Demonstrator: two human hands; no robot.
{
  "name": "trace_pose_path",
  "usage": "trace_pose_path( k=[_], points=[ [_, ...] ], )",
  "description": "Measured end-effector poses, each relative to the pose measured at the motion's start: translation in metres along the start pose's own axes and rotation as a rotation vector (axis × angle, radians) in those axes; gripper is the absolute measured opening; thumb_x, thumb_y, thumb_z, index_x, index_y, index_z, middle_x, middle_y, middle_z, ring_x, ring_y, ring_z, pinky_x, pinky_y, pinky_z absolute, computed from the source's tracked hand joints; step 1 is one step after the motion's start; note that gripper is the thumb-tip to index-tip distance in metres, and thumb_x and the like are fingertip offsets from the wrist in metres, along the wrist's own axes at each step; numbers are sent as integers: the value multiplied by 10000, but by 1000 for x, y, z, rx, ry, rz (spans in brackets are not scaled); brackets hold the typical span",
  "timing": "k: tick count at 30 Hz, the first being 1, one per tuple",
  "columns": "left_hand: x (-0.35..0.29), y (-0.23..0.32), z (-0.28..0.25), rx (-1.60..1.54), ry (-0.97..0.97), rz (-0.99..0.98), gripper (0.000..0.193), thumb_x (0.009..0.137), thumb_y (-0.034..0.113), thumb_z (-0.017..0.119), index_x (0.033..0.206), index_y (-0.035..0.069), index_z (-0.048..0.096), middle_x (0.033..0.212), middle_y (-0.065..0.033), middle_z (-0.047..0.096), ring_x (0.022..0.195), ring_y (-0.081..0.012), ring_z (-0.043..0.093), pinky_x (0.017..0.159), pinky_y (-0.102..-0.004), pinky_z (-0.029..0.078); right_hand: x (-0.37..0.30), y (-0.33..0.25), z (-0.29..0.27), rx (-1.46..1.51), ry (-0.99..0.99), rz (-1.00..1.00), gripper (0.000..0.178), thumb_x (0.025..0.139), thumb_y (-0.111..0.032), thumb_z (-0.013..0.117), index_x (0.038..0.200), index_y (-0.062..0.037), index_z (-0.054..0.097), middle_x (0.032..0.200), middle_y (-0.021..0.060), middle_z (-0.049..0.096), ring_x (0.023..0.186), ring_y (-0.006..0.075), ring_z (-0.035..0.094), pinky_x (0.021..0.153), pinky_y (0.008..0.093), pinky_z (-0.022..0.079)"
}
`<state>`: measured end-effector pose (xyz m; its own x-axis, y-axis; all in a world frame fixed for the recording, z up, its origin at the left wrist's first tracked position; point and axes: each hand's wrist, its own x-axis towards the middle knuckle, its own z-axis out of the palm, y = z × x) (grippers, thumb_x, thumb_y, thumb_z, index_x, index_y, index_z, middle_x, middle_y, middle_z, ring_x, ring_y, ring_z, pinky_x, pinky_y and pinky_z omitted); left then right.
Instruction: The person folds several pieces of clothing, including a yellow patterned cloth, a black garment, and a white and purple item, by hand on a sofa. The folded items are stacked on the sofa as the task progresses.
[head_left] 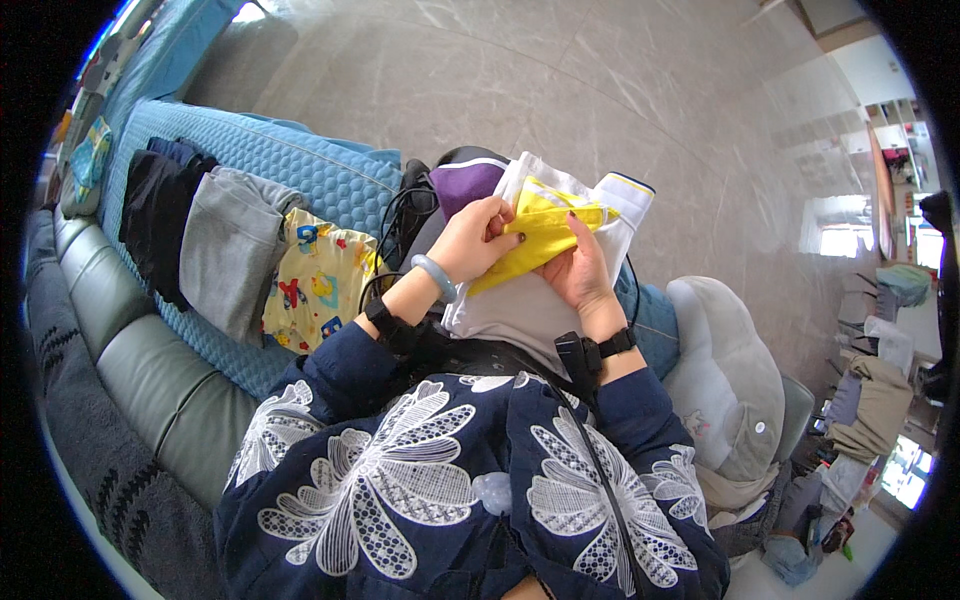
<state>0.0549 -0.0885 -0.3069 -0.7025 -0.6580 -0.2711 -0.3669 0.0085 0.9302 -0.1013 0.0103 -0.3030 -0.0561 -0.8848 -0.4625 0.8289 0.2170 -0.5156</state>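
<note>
A white garment with a bright yellow panel [535,240] lies across my lap, with a navy-and-yellow edged white part [625,195] sticking out at the upper right. My left hand [480,238] is closed on the left side of the yellow cloth, thumb and fingers pinching it. My right hand [580,268] grips its right side, thumb on top and the other fingers partly hidden by the cloth. Purple cloth with a white stripe [468,185] shows just beyond my left hand. Whether it belongs to the same garment, I cannot tell.
On the blue quilted sofa cover [230,125] at left lie dark clothing [155,215], grey clothing [228,250] and a yellow patterned garment [322,275]. Black cables [405,205] hang beside my left forearm. A grey plush cushion [725,370] sits at my right.
</note>
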Motion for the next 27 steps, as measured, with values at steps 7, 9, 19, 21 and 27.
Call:
trace_pose_path(
  k=[7, 9, 19, 21, 27],
  points=[
    [-4, 5, -10, 2, -32, 498, 176, 770, 29, 646, 896, 37, 524, 802, -49, 513, 707, -113, 489, 607, -235, 412, 1, 4, -8, -32, -41, -6, 536, 941, -425, 411, 1323, -48, 398, 1267, 129, 521, 1145, 252, 523, 974, 429, 407],
    [-10, 5, -18, -60, -124, 199, 165, 785, 25, 632, 899, 41, 514, 832, -43, 508, 722, -103, 478, 622, -227, 410, 3, 5, -9, -69, -60, 0, 557, 948, -456, 372, 1321, -43, 402, 1265, 135, 524, 1142, 258, 525, 974, 434, 408],
    [-34, -12, -69, -501, 200, 81, 272, 856, 5, 515, 1124, 12, 466, 1018, -40, 554, 920, -95, 535, 792, -204, 438, 5, 4, -12, -40, -129, 39, 621, 935, -548, 307, 1426, -168, 295, 1289, 184, 500, 1169, 296, 506, 962, 430, 414],
    [-44, -26, -74, -631, 317, 45, 271, 857, 4, 504, 1126, 21, 473, 1023, -37, 560, 890, -89, 544, 748, -200, 454, 4, 4, -10, -40, -117, 25, 634, 929, -552, 320, 1438, -179, 267, 1308, 204, 477, 1180, 304, 496, 965, 438, 411],
    [-64, -51, -57, -713, 462, -175, 304, 876, 63, 531, 1171, 35, 463, 1000, -26, 567, 770, -66, 560, 561, -170, 440, 6, 6, -13, -39, -171, -29, 643, 931, -490, 377, 1459, -169, 199, 1331, 230, 444, 1208, 305, 473, 974, 421, 406]
  ],
)
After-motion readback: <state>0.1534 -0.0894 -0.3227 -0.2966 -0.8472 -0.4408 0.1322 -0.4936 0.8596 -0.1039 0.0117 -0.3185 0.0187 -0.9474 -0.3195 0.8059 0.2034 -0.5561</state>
